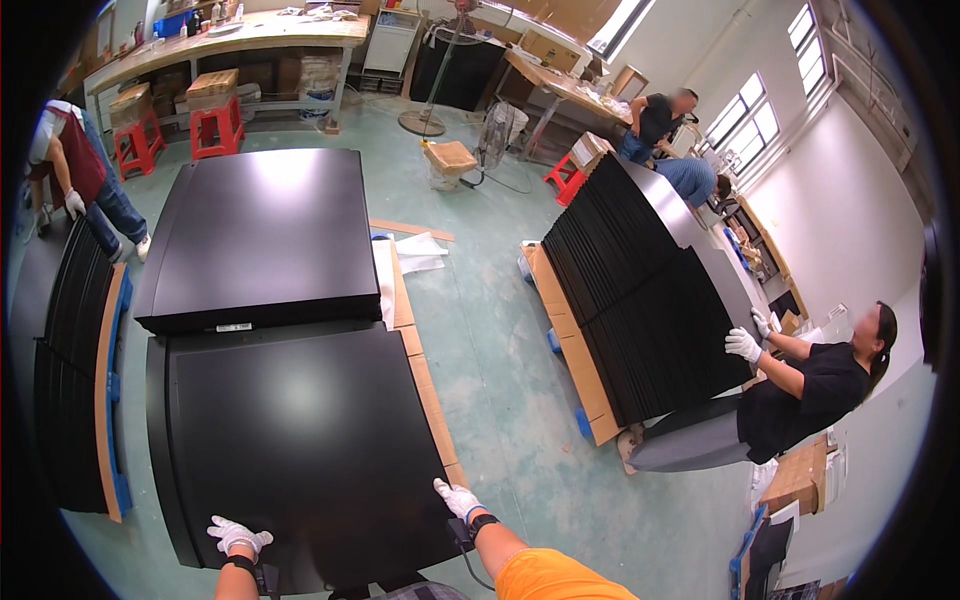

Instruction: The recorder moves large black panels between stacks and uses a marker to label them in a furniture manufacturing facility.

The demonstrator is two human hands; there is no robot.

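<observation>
A large flat black panel lies on top of the near stack, right in front of me. My left hand, in a white glove, rests on its near left part with the fingers spread. At the panel's right edge, close to the near corner, is my gloved right hand. Its thumb side lies on the top face and the other fingers are at the edge, partly hidden. Beyond this panel, a second stack of black panels stands a little higher, with a small white label on its near side.
Cardboard sticks out along the stack's right side. Across the green floor, a co-worker in white gloves touches another panel stack. Another worker stands by the left stack. Fans, red stools and workbenches stand farther back.
</observation>
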